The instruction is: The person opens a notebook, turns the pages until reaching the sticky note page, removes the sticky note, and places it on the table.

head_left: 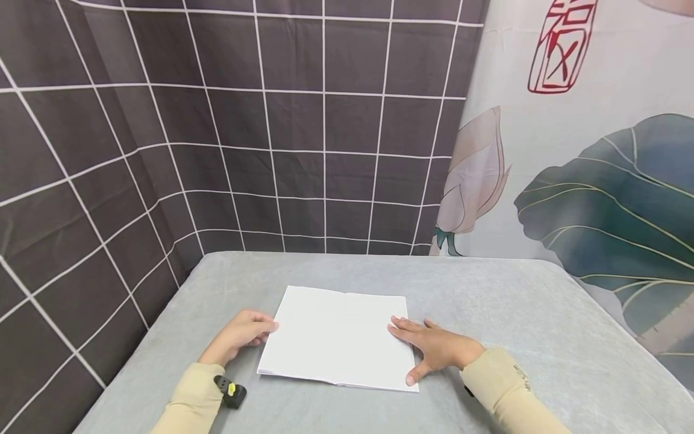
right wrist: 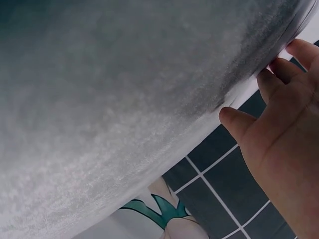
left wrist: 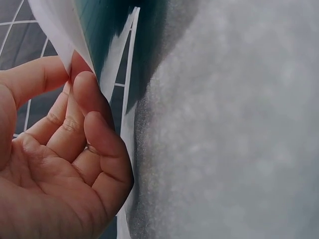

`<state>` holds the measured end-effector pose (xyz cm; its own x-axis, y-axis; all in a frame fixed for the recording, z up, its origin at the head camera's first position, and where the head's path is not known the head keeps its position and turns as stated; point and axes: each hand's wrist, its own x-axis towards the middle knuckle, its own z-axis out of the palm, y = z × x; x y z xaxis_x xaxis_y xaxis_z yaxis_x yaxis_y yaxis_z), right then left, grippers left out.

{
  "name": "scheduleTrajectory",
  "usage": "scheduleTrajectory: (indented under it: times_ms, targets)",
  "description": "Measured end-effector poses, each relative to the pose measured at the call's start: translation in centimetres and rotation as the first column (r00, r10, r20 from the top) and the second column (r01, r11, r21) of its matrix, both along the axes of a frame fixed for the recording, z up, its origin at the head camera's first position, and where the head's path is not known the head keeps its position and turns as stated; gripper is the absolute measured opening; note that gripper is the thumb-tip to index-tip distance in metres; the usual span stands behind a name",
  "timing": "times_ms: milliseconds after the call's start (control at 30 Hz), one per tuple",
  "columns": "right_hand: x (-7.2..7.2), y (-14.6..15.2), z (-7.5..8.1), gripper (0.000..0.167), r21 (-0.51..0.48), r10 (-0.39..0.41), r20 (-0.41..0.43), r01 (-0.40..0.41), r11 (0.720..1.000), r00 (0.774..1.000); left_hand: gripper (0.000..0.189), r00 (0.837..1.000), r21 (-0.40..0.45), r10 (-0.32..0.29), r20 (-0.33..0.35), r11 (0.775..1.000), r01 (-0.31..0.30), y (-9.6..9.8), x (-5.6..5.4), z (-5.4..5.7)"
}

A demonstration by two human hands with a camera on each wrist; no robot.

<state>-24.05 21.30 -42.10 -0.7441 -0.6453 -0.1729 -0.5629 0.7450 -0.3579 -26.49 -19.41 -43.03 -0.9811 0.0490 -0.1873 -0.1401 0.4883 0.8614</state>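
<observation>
An open notebook (head_left: 336, 337) with blank white pages lies flat on the grey table in the head view. At its left edge my left hand (head_left: 241, 334) pinches paper between thumb and forefinger. The left wrist view shows this closely: thumb and fingertip meet on a white sheet (left wrist: 54, 25), with a teal surface beside it. The other fingers of that hand are bent below the sheet. My right hand (head_left: 436, 345) rests on the right page near its outer edge, fingers spread. In the right wrist view its fingertips touch down at the far edge; the notebook is barely seen there.
The grey cloth-like table top (head_left: 520, 313) runs around the notebook on all sides. Behind it hangs a dark curtain (head_left: 293, 120) with a white grid, and a flower-printed curtain (head_left: 542, 138) hangs at the right. A black wrist device (head_left: 232, 392) sits on the left sleeve.
</observation>
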Motion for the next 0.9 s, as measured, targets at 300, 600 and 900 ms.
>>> scheduleTrajectory:
  times_ms: [300,600,900]
  targets:
    - [0.15,-0.24,0.01,0.099,-0.005,-0.005,-0.017,0.005,1.0,1.0,0.024,1.0,-0.003,-0.002,0.005,1.0,0.002,-0.03,0.01,0.08]
    - [0.14,-0.19,0.01,0.093,-0.008,-0.012,-0.014,0.012,1.0,1.0,0.022,1.0,0.005,-0.01,0.02,1.0,0.009,-0.04,0.07,-0.03]
    - [0.07,-0.32,0.22,0.091,-0.008,-0.023,0.012,0.023,1.0,1.0,0.023,1.0,-0.002,-0.002,0.016,1.0,0.002,-0.23,-0.01,-0.3]
